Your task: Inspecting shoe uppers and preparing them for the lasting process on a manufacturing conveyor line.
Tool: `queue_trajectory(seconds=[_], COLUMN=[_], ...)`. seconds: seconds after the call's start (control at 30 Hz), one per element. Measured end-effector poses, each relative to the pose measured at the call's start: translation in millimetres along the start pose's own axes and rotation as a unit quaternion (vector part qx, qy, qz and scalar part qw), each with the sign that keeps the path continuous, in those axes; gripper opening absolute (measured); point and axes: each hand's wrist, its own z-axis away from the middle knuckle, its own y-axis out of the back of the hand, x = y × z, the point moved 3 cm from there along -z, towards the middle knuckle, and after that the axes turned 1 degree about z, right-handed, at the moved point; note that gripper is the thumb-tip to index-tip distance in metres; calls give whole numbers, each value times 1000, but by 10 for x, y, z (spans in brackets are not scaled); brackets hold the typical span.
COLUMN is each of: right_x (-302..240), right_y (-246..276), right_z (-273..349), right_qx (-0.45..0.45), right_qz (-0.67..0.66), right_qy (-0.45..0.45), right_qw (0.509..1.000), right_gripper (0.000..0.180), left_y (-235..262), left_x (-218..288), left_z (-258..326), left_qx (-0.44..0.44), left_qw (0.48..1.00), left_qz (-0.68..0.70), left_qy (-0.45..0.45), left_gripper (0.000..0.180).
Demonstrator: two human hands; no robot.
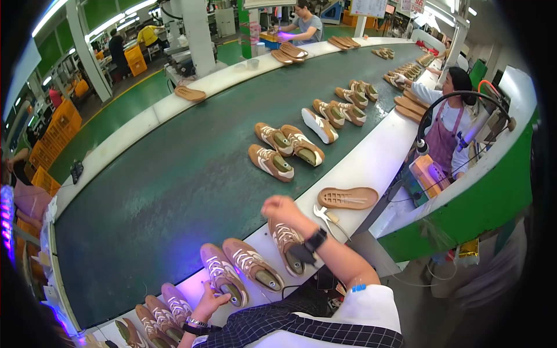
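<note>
My left hand [210,303]: at a tan shoe [216,264]
My right hand [281,207]: raised, over the green belt [145,197]
Pincers [321,213]: near my forearm

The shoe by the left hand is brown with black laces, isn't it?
Nearly! The laces are white, not black, as the head view shows. The shoe by the left hand is indeed brown.
</note>
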Motion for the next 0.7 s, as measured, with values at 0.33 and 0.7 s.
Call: queue_trajectory(seconds=[0.33, 0.7], right_x=[797, 317], right_y=[760, -238], right_z=[-1907, -1234], right_qx=[199, -87], right_qz=[324, -207], right_qy=[-55, -176], right_qw=[923, 958], right_gripper=[59, 37], left_y=[-74, 308], left_x=[-163, -20], left_z=[-28, -78], left_qx=[-74, 163], left_qw=[996, 982], left_qz=[55, 38], left_qy=[5, -85], left_gripper=[56, 32])
